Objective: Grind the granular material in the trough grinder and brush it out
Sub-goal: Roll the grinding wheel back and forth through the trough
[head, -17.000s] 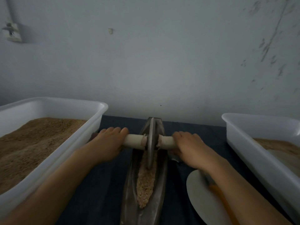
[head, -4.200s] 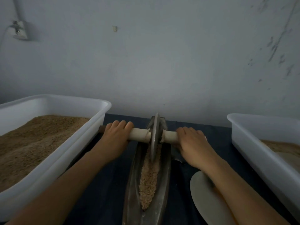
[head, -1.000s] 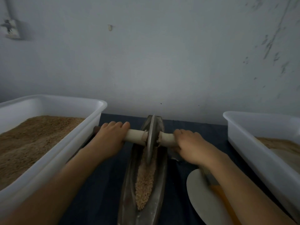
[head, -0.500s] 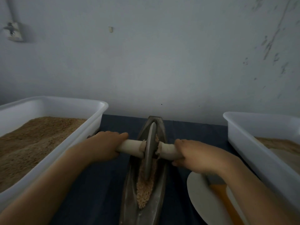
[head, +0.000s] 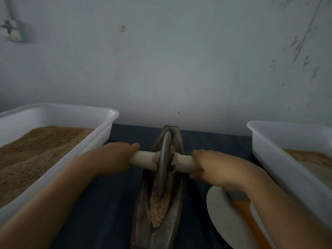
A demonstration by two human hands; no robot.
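Left hand (head: 115, 158) and right hand (head: 213, 168) each wrap the pale axle (head: 143, 159) of the grinding wheel (head: 164, 162). Wheel stands in the metal trough grinder (head: 142, 203), mid-worktop, cutting into tan granular material (head: 158, 209). White bins of powder left (head: 100, 130) and right (head: 265, 150).

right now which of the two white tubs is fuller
The left tub, beside the left hand: its brown grain is heaped near the rim. The right tub holds only a shallow layer low against its wall.
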